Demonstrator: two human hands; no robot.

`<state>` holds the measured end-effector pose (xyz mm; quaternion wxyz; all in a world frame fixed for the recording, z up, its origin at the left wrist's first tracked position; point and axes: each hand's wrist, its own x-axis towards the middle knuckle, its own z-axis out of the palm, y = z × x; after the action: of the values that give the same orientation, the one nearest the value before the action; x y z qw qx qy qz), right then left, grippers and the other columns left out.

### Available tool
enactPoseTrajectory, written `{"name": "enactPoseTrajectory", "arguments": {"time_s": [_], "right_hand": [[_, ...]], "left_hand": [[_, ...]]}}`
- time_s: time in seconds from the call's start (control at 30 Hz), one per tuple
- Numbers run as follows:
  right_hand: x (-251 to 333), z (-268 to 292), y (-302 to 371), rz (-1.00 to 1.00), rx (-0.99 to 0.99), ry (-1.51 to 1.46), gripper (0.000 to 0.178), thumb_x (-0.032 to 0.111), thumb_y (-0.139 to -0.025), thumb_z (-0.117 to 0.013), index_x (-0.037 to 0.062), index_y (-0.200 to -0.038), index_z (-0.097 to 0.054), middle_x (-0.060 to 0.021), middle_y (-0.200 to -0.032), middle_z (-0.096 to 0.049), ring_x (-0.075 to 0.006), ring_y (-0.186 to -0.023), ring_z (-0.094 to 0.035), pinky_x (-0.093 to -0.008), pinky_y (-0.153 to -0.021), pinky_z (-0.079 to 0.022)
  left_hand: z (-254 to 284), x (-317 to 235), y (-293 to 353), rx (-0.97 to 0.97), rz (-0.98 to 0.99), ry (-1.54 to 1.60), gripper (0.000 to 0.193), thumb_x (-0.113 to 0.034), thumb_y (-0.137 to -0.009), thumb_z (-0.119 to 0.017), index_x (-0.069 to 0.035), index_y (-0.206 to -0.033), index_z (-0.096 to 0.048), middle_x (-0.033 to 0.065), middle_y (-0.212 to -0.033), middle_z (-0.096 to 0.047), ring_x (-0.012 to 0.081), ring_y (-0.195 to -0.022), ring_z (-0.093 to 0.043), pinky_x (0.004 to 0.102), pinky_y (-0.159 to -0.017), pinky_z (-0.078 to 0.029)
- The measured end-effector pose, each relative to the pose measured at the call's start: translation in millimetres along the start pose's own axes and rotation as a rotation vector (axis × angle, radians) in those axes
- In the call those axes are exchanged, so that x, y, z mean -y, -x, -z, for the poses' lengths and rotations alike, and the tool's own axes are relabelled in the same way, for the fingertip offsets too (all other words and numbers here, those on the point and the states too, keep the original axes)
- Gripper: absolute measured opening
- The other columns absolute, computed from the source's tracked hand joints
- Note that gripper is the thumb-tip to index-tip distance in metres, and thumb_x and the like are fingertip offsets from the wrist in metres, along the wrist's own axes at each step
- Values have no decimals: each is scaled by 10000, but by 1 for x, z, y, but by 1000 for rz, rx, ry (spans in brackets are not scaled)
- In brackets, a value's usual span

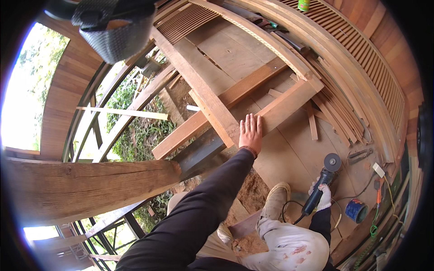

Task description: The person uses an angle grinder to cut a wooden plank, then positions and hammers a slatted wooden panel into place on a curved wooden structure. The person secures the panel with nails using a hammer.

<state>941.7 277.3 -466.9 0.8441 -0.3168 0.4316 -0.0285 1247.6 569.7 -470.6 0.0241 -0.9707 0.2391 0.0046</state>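
My left hand [251,132], bare with a brown bracelet at the wrist, lies flat on the corner of a wooden frame [289,105]. Its fingers are stretched out and grip nothing. Low on the right, my right hand [324,197] in a white glove is wrapped round an angle grinder [315,192]. The grinder's round disc [332,161] points away from me and is apart from the frame. I cannot tell whether the disc is spinning. Under the frame runs a grooved reddish board [246,87].
A thick timber beam [90,187] juts in from the left. Louvred panels [352,49] and loose wood strips [327,108] lie far right. Beside the grinder stand a dark blue tin [356,211] and a plug socket [379,170] with cords. Past the floor's left edge, plants [140,135] grow below.
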Motion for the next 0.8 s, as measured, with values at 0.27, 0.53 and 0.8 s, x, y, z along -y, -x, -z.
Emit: {"name": "enactPoseTrajectory", "arguments": {"time_s": [0.27, 0.53, 0.8], "right_hand": [[7, 19, -9, -46, 81, -21, 532, 148, -783, -614, 105, -1309, -554, -99, -969, -664, -249, -751, -655, -407, -669, -577], [5, 14, -8, -33, 8, 38, 570, 116, -750, -616, 103, -1315, -542, -112, -955, -667, -270, -764, -655, -440, -719, -579], [1, 6, -5, -32, 18, 38, 512, 170, -782, -626, 120, -1288, -570, -87, -957, -669, -242, -776, -658, -417, -715, -585]], "left_hand": [[-12, -12, -12, -53, 32, 98, 760, -150, -938, -546, -27, -1619, -229, 286, -1536, -400, 422, -1416, -413, 575, -1169, -342], [-15, -6, -8, -118, 12, 191, 776, -120, -912, -554, -31, -1615, -239, 279, -1542, -388, 428, -1441, -382, 546, -1186, -325], [-10, 9, -2, -82, -19, 196, 808, -168, -889, -563, -21, -1615, -239, 280, -1592, -339, 416, -1503, -315, 541, -1244, -232]]}}
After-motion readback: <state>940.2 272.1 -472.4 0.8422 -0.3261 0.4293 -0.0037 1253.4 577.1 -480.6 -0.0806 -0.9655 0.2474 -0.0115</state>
